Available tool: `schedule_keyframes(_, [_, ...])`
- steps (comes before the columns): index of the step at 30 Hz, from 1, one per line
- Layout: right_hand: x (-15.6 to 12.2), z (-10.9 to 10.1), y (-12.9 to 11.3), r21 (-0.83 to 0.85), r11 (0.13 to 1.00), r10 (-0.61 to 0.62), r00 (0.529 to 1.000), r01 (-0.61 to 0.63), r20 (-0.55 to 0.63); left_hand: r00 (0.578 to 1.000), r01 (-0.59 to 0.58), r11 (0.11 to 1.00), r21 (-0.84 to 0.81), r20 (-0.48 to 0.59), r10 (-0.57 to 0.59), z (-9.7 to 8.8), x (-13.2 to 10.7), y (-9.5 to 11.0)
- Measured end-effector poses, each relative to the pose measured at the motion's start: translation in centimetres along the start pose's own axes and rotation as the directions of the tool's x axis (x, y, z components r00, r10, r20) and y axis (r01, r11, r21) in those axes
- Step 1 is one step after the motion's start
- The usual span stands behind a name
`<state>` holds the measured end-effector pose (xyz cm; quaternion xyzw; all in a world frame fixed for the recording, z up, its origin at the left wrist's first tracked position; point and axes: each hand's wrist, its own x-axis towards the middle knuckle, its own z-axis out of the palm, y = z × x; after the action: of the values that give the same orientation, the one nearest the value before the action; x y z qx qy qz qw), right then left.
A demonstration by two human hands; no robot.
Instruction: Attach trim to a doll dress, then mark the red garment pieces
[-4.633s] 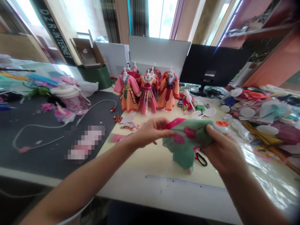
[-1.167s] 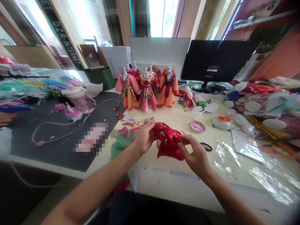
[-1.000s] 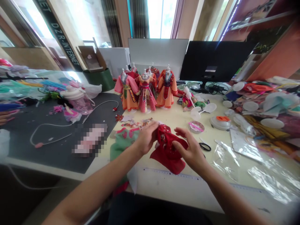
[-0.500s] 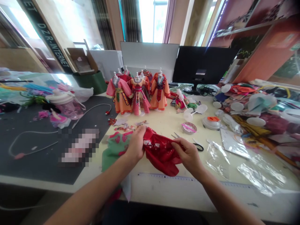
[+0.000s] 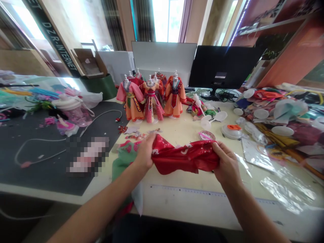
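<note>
Between my hands a small red doll garment (image 5: 182, 157) with white patterning is stretched out sideways above the table. My left hand (image 5: 146, 152) is closed on its left end. Its right end is pinched in my right hand (image 5: 227, 162), thumb on top. Green fabric with pink-red patches (image 5: 123, 162) lies under and beside my left forearm, partly hanging over the table's front edge. Below the garment a clear ruler (image 5: 194, 191) runs along the table. A small round dish (image 5: 207, 135) with a pink stick across it sits just behind the garment.
Dressed doll forms (image 5: 152, 98) stand in a group at the back, before a black monitor (image 5: 226, 69). Fabric scraps and white discs (image 5: 275, 118) pile up at right, near clear plastic bags (image 5: 283, 190). A pink cup (image 5: 73, 109) and white cable stand on the dark mat (image 5: 45, 172).
My right hand has moved to the right, pulling the red garment from a bunched shape into a wide spread. The scissors behind it are now hidden. My left hand has barely moved.
</note>
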<state>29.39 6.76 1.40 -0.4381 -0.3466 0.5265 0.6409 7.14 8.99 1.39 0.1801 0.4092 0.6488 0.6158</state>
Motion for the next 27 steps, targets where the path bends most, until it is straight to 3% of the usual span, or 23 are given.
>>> schedule_keyframes(4, [-0.6, -1.0, 0.0, -0.027, 0.997, -0.069, 0.996, 0.068, -0.047, 0.989, -0.02, 0.992, -0.128, -0.145, 0.002, -0.3, 1.3, 1.4])
schedule_keyframes(10, [-3.3, -4.2, 0.8, -0.237, 0.963, -0.149, 0.987, 0.13, -0.064, 0.991, 0.074, 0.97, -0.23, -0.093, -0.097, -0.3, 2.7, 4.3])
schedule_keyframes(11, [-3.8, -4.9, 0.8, -0.326, 0.925, -0.205, 0.979, 0.193, -0.002, 0.994, 0.078, 0.969, -0.234, -0.055, -0.093, -0.3, 2.7, 4.6])
schedule_keyframes(12, [-4.3, -5.7, 0.8, -0.439, 0.856, -0.223, 0.961, 0.274, 0.165, 0.997, 0.075, 0.969, -0.234, -0.002, -0.078, -0.2, 2.5, 5.0])
schedule_keyframes(13, [-4.8, -6.3, 0.7, -0.529, 0.764, -0.152, 0.901, 0.368, 0.407, 0.997, 0.064, 0.971, -0.232, 0.059, -0.051, 0.0, 2.2, 5.1])
schedule_keyframes(14, [-5.1, -6.7, 0.5, -0.583, 0.669, -0.022, 0.797, 0.46, 0.604, 0.992, 0.052, 0.973, -0.225, 0.125, -0.024, 0.1, 1.9, 5.2])
schedule_keyframes(15, [-5.3, -6.9, 0.3, -0.606, 0.589, 0.1, 0.696, 0.534, 0.711, 0.982, 0.046, 0.976, -0.214, 0.19, -0.004, 0.3, 1.4, 5.1])
schedule_keyframes(16, [-5.3, -6.8, 0.1, -0.611, 0.537, 0.152, 0.646, 0.582, 0.748, 0.969, 0.044, 0.979, -0.198, 0.246, 0.006, 0.5, 1.0, 5.0])
schedule_keyframes(17, [-5.1, -6.5, -0.1, -0.624, 0.501, 0.17, 0.639, 0.6, 0.75, 0.956, 0.051, 0.983, -0.178, 0.294, 0.003, 0.7, 0.5, 4.7])
schedule_keyframes(18, [-4.7, -5.9, -0.3, -0.653, 0.482, 0.153, 0.678, 0.584, 0.719, 0.945, 0.066, 0.986, -0.156, 0.328, -0.011, 0.9, 0.1, 4.5])
schedule_keyframes(20, [-3.4, -4.3, -0.4, -0.697, 0.498, 0.053, 0.784, 0.517, 0.619, 0.925, 0.11, 0.988, -0.112, 0.375, -0.06, 1.4, -0.7, 3.9])
schedule_keyframes(22, [-2.0, -2.2, -0.1, -0.685, 0.579, 0.018, 0.833, 0.443, 0.554, 0.91, 0.152, 0.986, -0.076, 0.4, -0.109, 1.8, -1.2, 3.4])
schedule_keyframes(23, [-1.4, -1.0, 0.2, -0.631, 0.659, 0.048, 0.814, 0.41, 0.579, 0.9, 0.171, 0.984, -0.057, 0.414, -0.133, 2.0, -1.3, 3.3])
schedule_keyframes(26, [-0.2, 1.9, 1.1, -0.357, 0.921, 0.174, 0.654, 0.156, 0.736, 0.882, 0.214, 0.977, -0.006, 0.431, -0.191, 2.0, -1.4, 3.2])
schedule_keyframes(27, [0.0, 2.7, 1.3, -0.273, 0.959, 0.15, 0.677, 0.078, 0.72, 0.881, 0.215, 0.977, -0.002, 0.432, -0.193, 1.9, -1.4, 3.3])
